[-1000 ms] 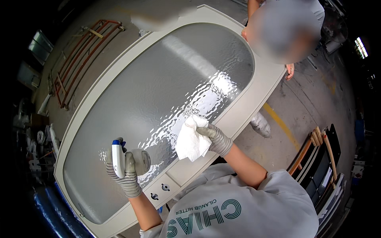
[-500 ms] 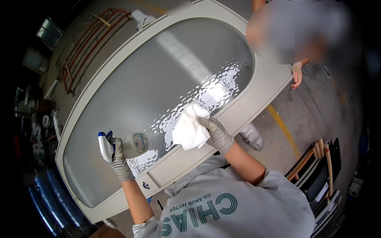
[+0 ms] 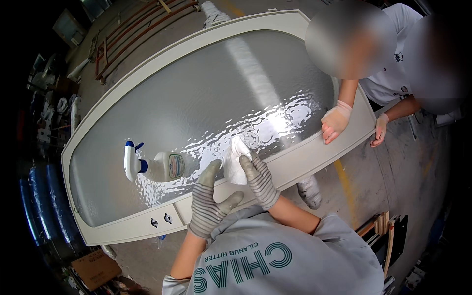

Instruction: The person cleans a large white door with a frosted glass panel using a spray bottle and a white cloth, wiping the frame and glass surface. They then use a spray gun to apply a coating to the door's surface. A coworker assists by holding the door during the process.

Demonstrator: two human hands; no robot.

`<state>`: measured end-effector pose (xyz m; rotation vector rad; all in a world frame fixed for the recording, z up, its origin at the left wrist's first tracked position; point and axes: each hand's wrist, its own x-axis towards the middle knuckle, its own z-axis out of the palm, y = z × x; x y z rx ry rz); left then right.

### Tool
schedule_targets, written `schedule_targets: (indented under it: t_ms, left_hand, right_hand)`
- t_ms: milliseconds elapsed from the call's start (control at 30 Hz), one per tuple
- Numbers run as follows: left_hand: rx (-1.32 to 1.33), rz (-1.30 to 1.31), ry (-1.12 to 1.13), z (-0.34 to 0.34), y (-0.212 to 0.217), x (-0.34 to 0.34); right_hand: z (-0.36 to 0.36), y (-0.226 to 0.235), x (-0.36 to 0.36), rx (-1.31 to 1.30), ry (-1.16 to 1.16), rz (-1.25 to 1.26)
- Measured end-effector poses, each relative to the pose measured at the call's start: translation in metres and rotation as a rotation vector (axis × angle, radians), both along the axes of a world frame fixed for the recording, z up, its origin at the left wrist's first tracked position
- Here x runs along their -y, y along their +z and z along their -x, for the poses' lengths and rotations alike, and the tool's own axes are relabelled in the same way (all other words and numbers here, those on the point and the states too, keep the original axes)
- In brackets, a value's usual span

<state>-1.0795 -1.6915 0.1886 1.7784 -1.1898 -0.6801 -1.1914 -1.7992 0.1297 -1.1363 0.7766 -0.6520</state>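
A white door-like panel with a large rounded pane of textured glass lies flat before me. In the fingers of my gloved right hand is a bunched white cloth, held over the near part of the glass. Close to the cloth's left side, my gloved left hand is empty, its thumb spread from the fingers. Further left, a white spray bottle with a blue-and-white trigger head appears to stand on the glass.
Across the panel's right end is a co-worker, one thin-gloved hand over the frame and the other hand by its edge. Two small dark fittings sit in the near frame. A cardboard box and blue-wrapped rolls are at the left.
My left hand has let go of the spray bottle and moved right, towards the cloth. The co-worker's hand has come over the panel's right end. The whole view has shifted.
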Motion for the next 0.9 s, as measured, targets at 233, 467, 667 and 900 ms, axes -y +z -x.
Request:
schedule_targets:
  t_ms: [233,467,667,900]
  left_hand:
    - [-0.344,-0.219,-0.229,-0.011,-0.03,0.019]
    - [-0.455,-0.219,-0.237,-0.005,-0.021,0.02]
    - [-0.822,-0.326,-0.204,-0.047,-0.001,0.003]
    - [-0.91,-0.265,-0.072,-0.055,0.001,-0.012]
  right_hand:
    - [0.021,0.022,0.005,0.06,0.186,-0.317]
    - [0.023,0.024,-0.008,0.007,0.14,-0.183]
    - [0.034,0.046,0.012,-0.054,-0.08,-0.23]
    - [0.027,0.046,0.02,-0.309,-0.169,0.633]
